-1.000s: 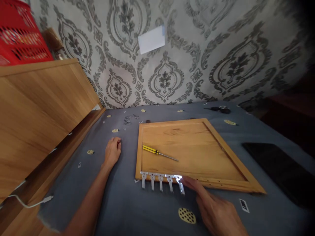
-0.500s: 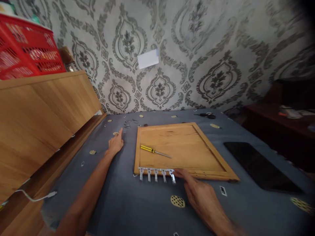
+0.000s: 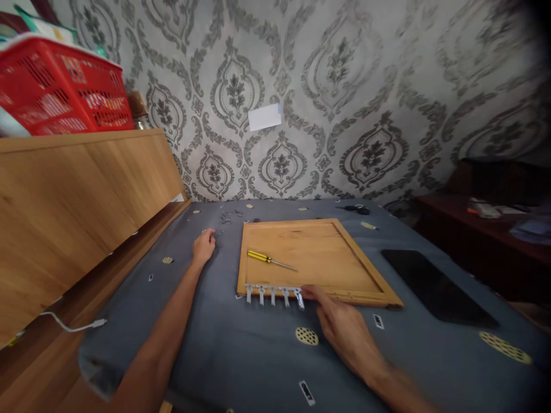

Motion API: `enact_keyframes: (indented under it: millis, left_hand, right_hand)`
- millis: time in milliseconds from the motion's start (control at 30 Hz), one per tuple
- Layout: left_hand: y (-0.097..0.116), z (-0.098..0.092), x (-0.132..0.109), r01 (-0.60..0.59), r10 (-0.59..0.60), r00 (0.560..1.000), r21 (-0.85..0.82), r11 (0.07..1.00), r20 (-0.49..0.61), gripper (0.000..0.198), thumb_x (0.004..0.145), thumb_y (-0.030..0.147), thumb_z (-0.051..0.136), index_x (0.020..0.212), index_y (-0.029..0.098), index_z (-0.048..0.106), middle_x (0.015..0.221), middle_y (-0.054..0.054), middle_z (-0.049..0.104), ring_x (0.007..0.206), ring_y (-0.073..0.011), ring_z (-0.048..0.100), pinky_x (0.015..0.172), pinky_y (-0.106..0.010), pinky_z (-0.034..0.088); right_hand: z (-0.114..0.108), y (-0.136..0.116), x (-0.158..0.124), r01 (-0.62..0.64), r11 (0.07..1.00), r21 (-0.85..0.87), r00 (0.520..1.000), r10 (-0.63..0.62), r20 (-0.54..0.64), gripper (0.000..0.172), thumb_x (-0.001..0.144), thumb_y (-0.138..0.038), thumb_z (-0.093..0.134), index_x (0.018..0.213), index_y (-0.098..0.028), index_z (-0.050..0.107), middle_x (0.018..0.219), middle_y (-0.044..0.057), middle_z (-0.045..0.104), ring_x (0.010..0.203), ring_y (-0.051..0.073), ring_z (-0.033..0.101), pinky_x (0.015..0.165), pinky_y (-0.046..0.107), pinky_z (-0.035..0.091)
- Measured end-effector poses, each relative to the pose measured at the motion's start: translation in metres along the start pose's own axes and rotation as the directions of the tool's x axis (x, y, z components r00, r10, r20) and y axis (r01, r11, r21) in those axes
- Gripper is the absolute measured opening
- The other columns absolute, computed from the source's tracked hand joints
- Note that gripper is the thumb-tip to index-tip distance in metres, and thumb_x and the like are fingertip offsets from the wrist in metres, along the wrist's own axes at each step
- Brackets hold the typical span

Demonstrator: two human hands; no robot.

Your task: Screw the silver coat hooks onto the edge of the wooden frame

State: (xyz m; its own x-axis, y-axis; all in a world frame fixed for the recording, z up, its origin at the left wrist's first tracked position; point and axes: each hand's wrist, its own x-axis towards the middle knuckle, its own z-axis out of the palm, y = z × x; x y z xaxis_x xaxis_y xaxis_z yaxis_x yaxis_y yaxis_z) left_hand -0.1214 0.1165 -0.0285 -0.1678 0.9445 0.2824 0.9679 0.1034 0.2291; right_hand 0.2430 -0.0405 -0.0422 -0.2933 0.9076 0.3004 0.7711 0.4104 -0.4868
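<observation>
A wooden framed panel [image 3: 301,246] lies flat on the dark grey patterned cloth. Along its near edge sits a metal hook rail [image 3: 273,289] with several hooks hanging over the side. My right hand [image 3: 344,330] grips the rail's right end between thumb and fingers. On the panel rests a screwdriver [image 3: 271,260] with a yellow and black handle. To the panel's left, my left hand [image 3: 204,246] is on the cloth with its fingers drawn together, close to tiny metal pieces. Whatever may be in those fingertips is too small to make out. Small metal hooks [image 3: 225,217] lie just beyond it.
A black flat slab [image 3: 437,287] lies right of the panel. Dark keys or a similar item [image 3: 359,209] sit near the wall. At left stands a wooden cabinet [image 3: 86,189] bearing a red basket [image 3: 73,86]; a white cable [image 3: 77,328] reaches the cloth's edge.
My left hand's outstretched index finger has curled in beside the tiny metal pieces. My right hand stays at the rail's end. The whole view has shifted slightly.
</observation>
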Motion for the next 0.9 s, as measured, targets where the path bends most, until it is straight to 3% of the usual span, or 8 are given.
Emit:
enact_keyframes:
  millis: [333, 900]
  left_hand:
    - [-0.001, 0.005, -0.002, -0.065, 0.066, 0.998, -0.006, 0.998, 0.024, 0.033, 0.097, 0.036, 0.06, 0.125, 0.019, 0.06, 0.128, -0.01, 0.061, 0.108, -0.0228, 0.064, 0.091, -0.044, 0.056]
    - [-0.003, -0.003, 0.001, -0.121, 0.121, 0.99, 0.007, 0.993, 0.067, 0.031, 0.097, 0.036, 0.062, 0.12, 0.016, 0.062, 0.12, -0.009, 0.064, 0.103, -0.0217, 0.065, 0.089, -0.043, 0.057]
  right_hand:
    - [0.002, 0.0, -0.001, -0.037, 0.999, -0.003, 0.999, 0.037, 0.022, 0.048, 0.087, -0.006, 0.035, 0.124, -0.019, 0.062, 0.109, 0.009, 0.079, 0.099, 0.027, 0.077, 0.088, 0.044, 0.061]
    - [-0.006, -0.015, -0.003, -0.07, 0.997, -0.035, 0.995, 0.072, 0.064, 0.048, 0.084, 0.001, 0.041, 0.121, -0.021, 0.062, 0.11, 0.005, 0.079, 0.098, 0.021, 0.077, 0.086, 0.031, 0.058]
